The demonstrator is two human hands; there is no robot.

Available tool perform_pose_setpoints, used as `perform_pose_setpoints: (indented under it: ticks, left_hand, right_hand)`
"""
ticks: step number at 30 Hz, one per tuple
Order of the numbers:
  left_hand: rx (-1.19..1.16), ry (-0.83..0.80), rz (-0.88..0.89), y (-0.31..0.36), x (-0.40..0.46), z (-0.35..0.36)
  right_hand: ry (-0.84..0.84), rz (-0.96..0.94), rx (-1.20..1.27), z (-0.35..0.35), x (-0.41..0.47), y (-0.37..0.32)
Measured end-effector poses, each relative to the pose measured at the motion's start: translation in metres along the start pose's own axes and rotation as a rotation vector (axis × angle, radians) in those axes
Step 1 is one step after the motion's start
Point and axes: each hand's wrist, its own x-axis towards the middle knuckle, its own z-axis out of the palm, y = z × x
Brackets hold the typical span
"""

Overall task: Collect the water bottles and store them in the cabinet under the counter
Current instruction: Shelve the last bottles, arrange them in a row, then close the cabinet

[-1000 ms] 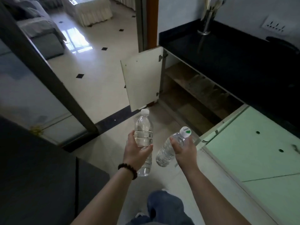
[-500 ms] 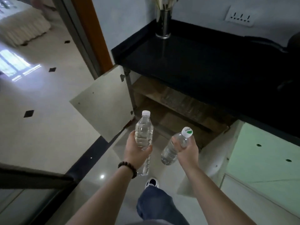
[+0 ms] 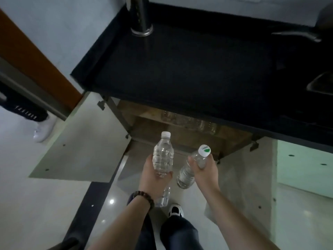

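Two clear water bottles are held in front of the open cabinet (image 3: 182,136) beneath the black counter (image 3: 189,69). Left hand (image 3: 153,175): fingers wrapped closed around the middle of the plain-capped bottle (image 3: 163,154), which stands nearly upright, its white cap pointing toward the cabinet opening. Right hand (image 3: 203,168): fingers closed around the neck and shoulder of the green-marked bottle (image 3: 186,175), which tilts so its cap faces the camera and its base hangs lower, nearer the floor. Both bottles are in the air just outside the cabinet, touching neither shelf nor floor, and sit close beside each other without visible contact. Inside the cabinet, further clear bottles (image 3: 189,121) lie on the wooden shelf, dim and hard to count. Left door (image 3: 81,141) and right door (image 3: 252,177) of the cabinet stand swung wide. On the counter above stands a metal cylinder (image 3: 140,17). A beaded bracelet (image 3: 142,196) circles the left wrist.
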Motion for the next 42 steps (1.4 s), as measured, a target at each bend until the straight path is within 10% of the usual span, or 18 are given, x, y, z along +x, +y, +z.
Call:
perform_pose_setpoints:
  ticks: [18,42]
  left_hand:
    - [-0.01,-0.041,0.319,-0.084,0.267,0.063]
    - [0.069,-0.131,0.402,0.011,0.359,0.083]
  right_hand:
    - [0.317,-0.12,0.275,0.099,0.199,0.091]
    - [0.083,-0.03,0.009,0.078,0.373,0.056]
